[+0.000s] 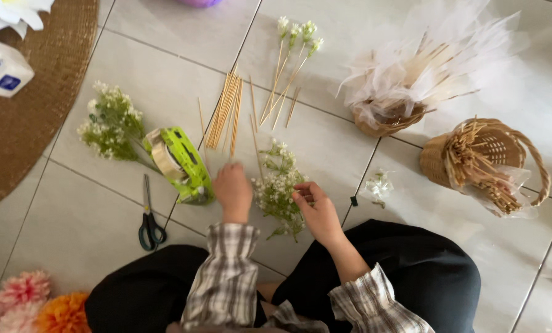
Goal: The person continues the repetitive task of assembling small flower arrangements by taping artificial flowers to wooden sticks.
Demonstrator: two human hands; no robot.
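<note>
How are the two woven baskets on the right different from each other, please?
The upper basket stands upright, while the lower basket lies tipped on its side. The upper basket holds sticks wrapped in white netting; the lower basket holds bare sticks spilling onto clear wrap. The lower basket shows an arched handle; no handle shows on the upper basket. Both are brown wicker, resting on the tiled floor.
</note>
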